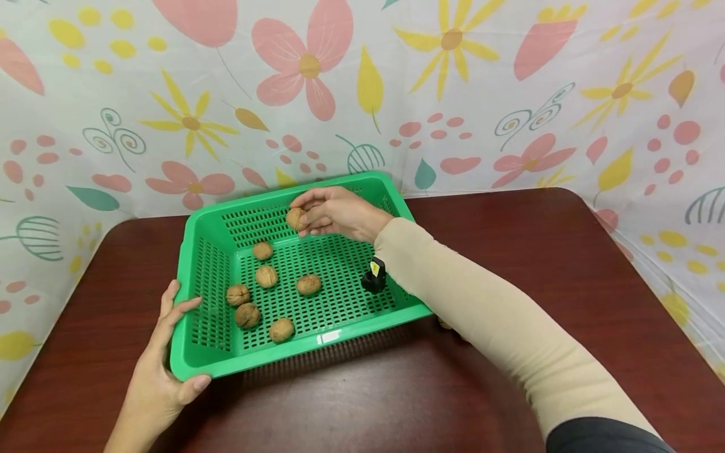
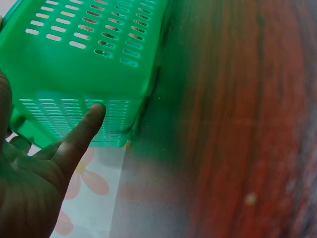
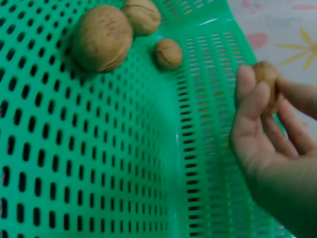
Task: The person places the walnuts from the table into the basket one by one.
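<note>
In the head view my right hand [image 1: 342, 214] pinches a walnut [image 1: 296, 219] between thumb and fingertips, over the back part of a green plastic basket [image 1: 334, 340]. The same walnut [image 3: 267, 82] shows between the fingers in the right wrist view. Below it, several walnuts [image 1: 308, 284] lie on the perforated basket floor, mostly toward the left. My left hand [image 1: 155, 371] holds the basket's left front corner, its thumb at the front rim and fingers at the left rim. In the left wrist view one finger [image 2: 84, 131] extends along the basket's outer wall.
The basket stands on a dark red-brown table [image 1: 362, 415], near the flower-patterned cloth [image 1: 453, 100] behind it. Partly hidden under my right forearm, a walnut [image 1: 444, 323] lies outside the basket by its right front corner. A small black wrist camera [image 1: 374, 277] sticks out below the right sleeve.
</note>
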Demonstrator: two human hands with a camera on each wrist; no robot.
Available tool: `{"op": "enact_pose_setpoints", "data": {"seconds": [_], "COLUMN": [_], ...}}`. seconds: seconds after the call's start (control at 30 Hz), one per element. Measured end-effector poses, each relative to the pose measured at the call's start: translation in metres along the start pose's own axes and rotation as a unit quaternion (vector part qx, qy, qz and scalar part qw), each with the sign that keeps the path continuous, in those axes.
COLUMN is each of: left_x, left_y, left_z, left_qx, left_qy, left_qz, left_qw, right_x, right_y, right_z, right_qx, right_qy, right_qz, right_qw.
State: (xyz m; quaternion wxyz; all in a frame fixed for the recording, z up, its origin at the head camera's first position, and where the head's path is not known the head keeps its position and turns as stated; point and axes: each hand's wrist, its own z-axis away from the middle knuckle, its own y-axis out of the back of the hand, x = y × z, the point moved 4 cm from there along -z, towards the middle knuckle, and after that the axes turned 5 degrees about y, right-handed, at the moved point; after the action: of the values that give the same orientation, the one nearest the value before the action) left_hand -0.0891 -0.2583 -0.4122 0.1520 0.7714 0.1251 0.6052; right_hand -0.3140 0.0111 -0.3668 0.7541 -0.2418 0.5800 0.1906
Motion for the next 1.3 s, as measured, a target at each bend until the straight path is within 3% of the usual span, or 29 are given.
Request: {"op": "enact_pose_setpoints", "data": {"seconds": [0.17, 0.77, 1.1, 1.3], "left_x": [0.0, -0.004, -0.004, -0.005], "left_y": [0.0, 0.001, 0.0, 0.0], "left_z": [-0.001, 0.0, 0.0, 0.0], "left_qx": [0.001, -0.004, 0.0, -0.002], "left_qy": [-0.002, 0.032, 0.009, 0.018], "left_qz": [-0.001, -0.008, 0.008, 0.003], "left_qw": [1.0, 0.9994, 0.9999, 0.9998], "right_x": [0.006, 0.018, 0.02, 0.021], "right_y": [-0.003, -0.006, -0.007, -0.008], "right_z": [-0.004, -0.005, -0.006, -0.005], "right_qx": [-0.015, -0.036, -0.048, -0.047], "right_qy": [-0.004, -0.09, -0.108, -0.111], "right_qz": [0.003, 0.056, 0.058, 0.062], "right_qw": [1.0, 0.994, 0.991, 0.991]}}
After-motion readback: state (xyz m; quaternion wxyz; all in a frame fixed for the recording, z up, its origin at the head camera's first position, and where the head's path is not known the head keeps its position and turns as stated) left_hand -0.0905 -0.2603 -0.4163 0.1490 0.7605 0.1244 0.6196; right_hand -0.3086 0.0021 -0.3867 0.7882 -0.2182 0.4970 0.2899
